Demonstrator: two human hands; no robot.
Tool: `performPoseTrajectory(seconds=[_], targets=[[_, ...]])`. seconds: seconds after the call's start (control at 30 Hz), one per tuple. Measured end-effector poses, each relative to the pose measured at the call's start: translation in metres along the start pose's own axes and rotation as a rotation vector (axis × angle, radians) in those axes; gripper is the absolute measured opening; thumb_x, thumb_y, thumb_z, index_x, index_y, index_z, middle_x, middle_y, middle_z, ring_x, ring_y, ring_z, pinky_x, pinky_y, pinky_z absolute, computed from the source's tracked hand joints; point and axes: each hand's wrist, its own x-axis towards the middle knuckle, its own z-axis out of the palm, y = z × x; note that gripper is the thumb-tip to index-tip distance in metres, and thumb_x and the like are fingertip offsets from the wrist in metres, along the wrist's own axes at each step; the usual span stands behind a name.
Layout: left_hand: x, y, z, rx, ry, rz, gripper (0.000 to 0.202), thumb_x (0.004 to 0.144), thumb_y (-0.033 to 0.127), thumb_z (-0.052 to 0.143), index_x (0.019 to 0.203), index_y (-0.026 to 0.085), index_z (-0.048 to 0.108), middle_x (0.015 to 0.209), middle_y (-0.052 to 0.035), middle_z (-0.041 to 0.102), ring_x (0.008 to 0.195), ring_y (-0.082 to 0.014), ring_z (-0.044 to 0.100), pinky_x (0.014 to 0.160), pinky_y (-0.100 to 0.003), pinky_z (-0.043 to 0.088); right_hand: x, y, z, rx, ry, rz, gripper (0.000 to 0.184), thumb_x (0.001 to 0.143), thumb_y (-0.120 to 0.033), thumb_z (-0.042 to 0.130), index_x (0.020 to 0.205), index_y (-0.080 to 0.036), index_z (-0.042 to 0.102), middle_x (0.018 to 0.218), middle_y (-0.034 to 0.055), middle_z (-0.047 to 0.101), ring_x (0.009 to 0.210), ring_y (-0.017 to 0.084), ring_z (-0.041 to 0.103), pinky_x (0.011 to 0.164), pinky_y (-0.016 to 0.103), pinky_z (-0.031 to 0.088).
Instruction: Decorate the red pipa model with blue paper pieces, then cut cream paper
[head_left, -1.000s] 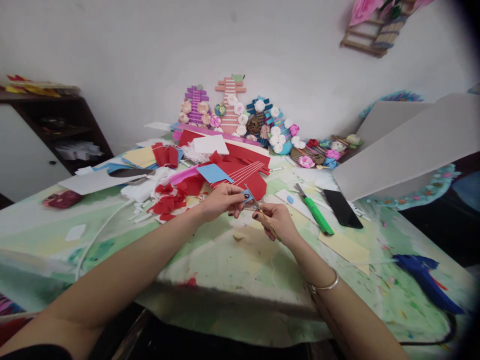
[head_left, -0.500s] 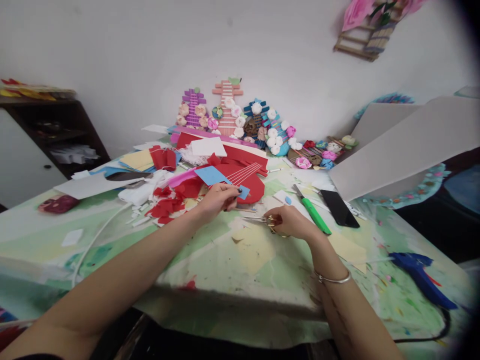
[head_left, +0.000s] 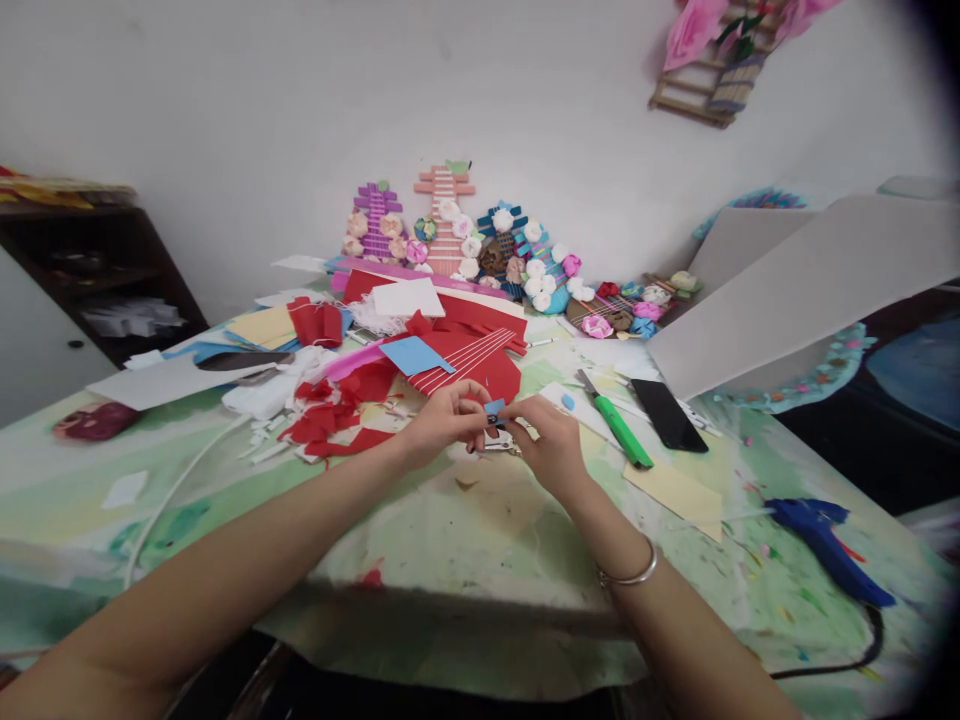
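Both hands meet over the middle of the table around a small blue piece of paper [head_left: 494,408]. My left hand [head_left: 448,415] pinches it from the left, and the fingers of my right hand [head_left: 547,440] close on its right side. Just below the fingertips lie scissors [head_left: 498,441], partly hidden by the hands. Behind them is a red guitar-shaped cutout [head_left: 499,372] with white strings across it. A larger blue sheet [head_left: 417,355] rests over its left part.
Red scraps [head_left: 330,405] and white paper pile up at left. A green utility knife [head_left: 619,425], black phone [head_left: 667,414] and blue glue gun [head_left: 829,545] lie at right. Decorated flower instruments [head_left: 450,225] lean on the wall. A white cable [head_left: 180,490] crosses the left side.
My right hand has let go of the scissors, which now lie on the table. It has moved left to the small blue paper, joining my left hand. The view has shifted slightly.
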Motion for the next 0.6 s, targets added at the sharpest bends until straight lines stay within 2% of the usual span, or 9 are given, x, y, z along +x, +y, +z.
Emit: performPoseTrajectory(seconds=[0.1,0.2,0.3,0.4,0.5,0.6], targets=[[0.000,0.000,0.000,-0.024,-0.035,0.024,0.036,0.073,0.028,0.073,0.096,0.017,0.047,0.069,-0.0013,0.068,0.047,-0.0121,0.061,0.041,-0.019,0.042,-0.001,0.005,-0.001,0.120,0.051,0.120,0.011,0.082,-0.015,0.059,0.081,-0.021,0.068,0.080,0.0035,0.071,0.075,0.017,0.065,0.073,0.029,0.050],[0.001,0.002,-0.001,-0.035,-0.016,0.094,0.043,0.067,0.026,0.078,0.099,0.017,0.051,0.077,-0.0008,0.067,0.052,-0.0125,0.063,0.045,-0.021,0.047,-0.002,0.010,-0.001,0.330,0.083,0.274,0.009,0.077,-0.015,0.064,0.080,-0.021,0.070,0.080,0.0030,0.072,0.076,0.018,0.066,0.075,0.030,0.051],[0.002,0.004,-0.001,0.023,0.037,0.146,0.035,0.063,0.026,0.082,0.087,0.013,0.060,0.068,-0.0008,0.066,0.053,-0.0121,0.063,0.047,-0.020,0.048,-0.001,0.011,-0.002,0.503,0.076,0.374,0.006,0.071,-0.018,0.070,0.077,-0.021,0.072,0.078,0.0030,0.072,0.075,0.018,0.067,0.074,0.031,0.052],[0.001,0.007,0.000,0.095,0.105,0.208,0.028,0.063,0.030,0.081,0.075,0.011,0.065,0.061,-0.0019,0.064,0.051,-0.0114,0.061,0.048,-0.021,0.049,0.002,0.007,-0.003,0.587,0.062,0.449,0.006,0.068,-0.021,0.074,0.073,-0.021,0.073,0.074,0.0027,0.072,0.071,0.018,0.066,0.071,0.030,0.052],[0.000,0.008,0.003,0.142,0.154,0.277,0.027,0.063,0.032,0.081,0.072,0.011,0.067,0.066,-0.0032,0.065,0.051,-0.0114,0.061,0.048,-0.022,0.050,0.004,0.003,-0.004,0.639,0.042,0.517,0.006,0.068,-0.025,0.075,0.072,-0.021,0.073,0.071,0.0026,0.072,0.067,0.017,0.065,0.067,0.030,0.052],[-0.002,0.010,0.005,0.171,0.183,0.307,0.028,0.064,0.035,0.080,0.071,0.011,0.068,0.063,-0.0028,0.064,0.049,-0.0116,0.060,0.046,-0.023,0.050,0.004,0.002,-0.003,0.693,0.029,0.564,0.011,0.068,-0.029,0.075,0.073,-0.020,0.072,0.071,0.0025,0.072,0.064,0.016,0.064,0.064,0.029,0.051]])
